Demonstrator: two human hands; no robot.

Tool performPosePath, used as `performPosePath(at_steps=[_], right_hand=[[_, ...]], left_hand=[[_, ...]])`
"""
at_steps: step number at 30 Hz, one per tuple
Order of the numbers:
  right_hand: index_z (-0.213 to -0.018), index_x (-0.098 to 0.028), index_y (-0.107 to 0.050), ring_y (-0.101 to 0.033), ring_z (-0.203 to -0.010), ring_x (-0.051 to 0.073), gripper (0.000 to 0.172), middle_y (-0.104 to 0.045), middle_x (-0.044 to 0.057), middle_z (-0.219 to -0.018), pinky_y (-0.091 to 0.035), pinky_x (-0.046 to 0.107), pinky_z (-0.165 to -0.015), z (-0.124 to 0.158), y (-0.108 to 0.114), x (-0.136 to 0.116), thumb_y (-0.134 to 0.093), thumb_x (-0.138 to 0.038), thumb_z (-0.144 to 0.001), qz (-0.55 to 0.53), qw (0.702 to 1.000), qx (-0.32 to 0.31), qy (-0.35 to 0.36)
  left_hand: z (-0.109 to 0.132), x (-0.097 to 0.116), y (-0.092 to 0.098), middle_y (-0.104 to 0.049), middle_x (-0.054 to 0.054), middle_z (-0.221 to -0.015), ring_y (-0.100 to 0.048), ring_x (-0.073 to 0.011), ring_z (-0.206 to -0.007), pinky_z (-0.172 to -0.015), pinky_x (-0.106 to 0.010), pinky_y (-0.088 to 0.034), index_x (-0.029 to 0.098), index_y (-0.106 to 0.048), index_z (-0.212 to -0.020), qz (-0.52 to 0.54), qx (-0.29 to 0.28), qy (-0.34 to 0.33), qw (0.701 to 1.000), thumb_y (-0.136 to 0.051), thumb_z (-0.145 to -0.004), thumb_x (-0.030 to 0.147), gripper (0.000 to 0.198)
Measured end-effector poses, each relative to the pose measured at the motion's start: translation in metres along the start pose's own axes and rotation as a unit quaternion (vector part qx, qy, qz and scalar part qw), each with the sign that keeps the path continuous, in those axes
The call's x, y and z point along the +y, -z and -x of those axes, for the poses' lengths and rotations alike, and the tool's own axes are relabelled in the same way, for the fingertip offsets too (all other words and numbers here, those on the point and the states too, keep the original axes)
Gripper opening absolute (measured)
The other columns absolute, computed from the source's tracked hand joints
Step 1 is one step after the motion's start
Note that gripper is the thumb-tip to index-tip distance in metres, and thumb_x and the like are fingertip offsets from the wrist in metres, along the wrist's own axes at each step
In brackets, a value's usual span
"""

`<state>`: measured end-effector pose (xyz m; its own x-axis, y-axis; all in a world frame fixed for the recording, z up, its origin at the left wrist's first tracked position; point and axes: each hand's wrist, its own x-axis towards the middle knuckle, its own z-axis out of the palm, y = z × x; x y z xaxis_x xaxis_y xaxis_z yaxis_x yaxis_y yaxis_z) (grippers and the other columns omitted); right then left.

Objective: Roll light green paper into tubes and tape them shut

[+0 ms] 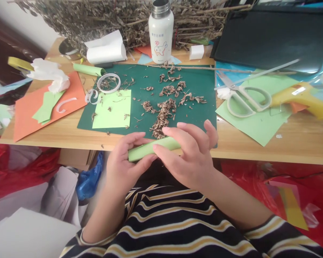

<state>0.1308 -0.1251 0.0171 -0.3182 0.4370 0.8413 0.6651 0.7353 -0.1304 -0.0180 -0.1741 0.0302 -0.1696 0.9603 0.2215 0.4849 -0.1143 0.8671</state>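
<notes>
A rolled tube of light green paper [142, 152] is held level between both hands, just off the table's front edge. My left hand [121, 163] is closed round its left end, with the thumb along the near side. At the right part of the tube, my right hand [192, 154] pinches it between thumb and index finger, the other fingers raised and spread. Right behind the tube lies a heap of crumbled dried leaves [163, 120] on a dark green cutting mat [142, 79]. More leaf bits are scattered over the mat and a square light green paper [113, 114].
A white bottle [160, 36] stands at the mat's back edge, before a bundle of dried stems [118, 18]. Scissors [242, 93] and a yellow glue gun [298, 95] lie to the right. On the left are orange paper [27, 111], a tape ring [99, 84] and another green roll [87, 69].
</notes>
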Motion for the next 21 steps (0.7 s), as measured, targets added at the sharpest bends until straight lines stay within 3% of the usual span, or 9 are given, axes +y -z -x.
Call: performPosePath(at_steps=[2,5,8,16,21], right_hand=[[-0.075,-0.029,-0.057,-0.051,-0.091,0.013,0.008,-0.061,-0.005,-0.085,-0.022,0.041,-0.097,-0.001,-0.0008,-0.0036,-0.059,-0.021,-0.077,0.01,1.0,0.004,0.007],[-0.073,-0.028,-0.058,-0.051,-0.079,0.011,0.012,-0.062,-0.008,-0.074,-0.025,0.037,-0.093,-0.0027,0.0021,-0.0049,-0.055,-0.019,-0.08,-0.002,0.999,-0.043,0.023],[-0.075,-0.027,-0.059,-0.051,-0.073,0.01,0.015,-0.064,-0.01,-0.074,-0.028,0.035,-0.086,-0.0047,0.006,-0.0024,-0.05,-0.017,-0.083,-0.02,0.994,-0.091,0.048],[-0.086,-0.024,-0.059,-0.05,-0.069,0.009,0.008,-0.065,-0.009,-0.076,-0.031,0.032,-0.071,-0.0077,0.0066,0.0024,-0.055,-0.019,-0.081,-0.038,0.991,-0.107,0.075],[-0.087,-0.027,-0.061,-0.048,-0.072,0.01,0.012,-0.063,-0.007,-0.077,-0.028,0.033,-0.074,-0.0067,0.0068,0.0009,-0.056,-0.02,-0.08,-0.039,0.987,-0.138,0.065]], left_hand=[[-0.0001,0.0006,-0.0005,-0.067,-0.006,-0.089,-0.063,-0.0154,-0.082,-0.074,-0.025,-0.051,0.019,-0.051,-0.109,-0.002,-0.003,-0.005,1.0,-0.066,-0.069,0.024,0.043],[0.0009,0.001,-0.002,-0.067,-0.004,-0.091,-0.063,-0.0143,-0.082,-0.075,-0.024,-0.051,0.022,-0.051,-0.11,-0.022,-0.01,-0.026,0.999,-0.065,-0.069,0.021,0.043],[0.0018,0.0015,-0.0035,-0.067,-0.002,-0.092,-0.063,-0.0136,-0.083,-0.077,-0.024,-0.05,0.023,-0.051,-0.109,-0.043,-0.002,-0.046,0.998,-0.066,-0.068,0.018,0.043],[0.0006,0.003,-0.0043,-0.067,-0.004,-0.092,-0.063,-0.0155,-0.084,-0.078,-0.029,-0.05,0.022,-0.047,-0.11,-0.06,-0.005,-0.072,0.996,-0.066,-0.068,0.017,0.046],[0.0004,0.0011,-0.0057,-0.067,-0.003,-0.092,-0.063,-0.0141,-0.084,-0.08,-0.029,-0.05,0.024,-0.043,-0.115,-0.024,-0.002,-0.079,0.997,-0.064,-0.069,0.016,0.051]])
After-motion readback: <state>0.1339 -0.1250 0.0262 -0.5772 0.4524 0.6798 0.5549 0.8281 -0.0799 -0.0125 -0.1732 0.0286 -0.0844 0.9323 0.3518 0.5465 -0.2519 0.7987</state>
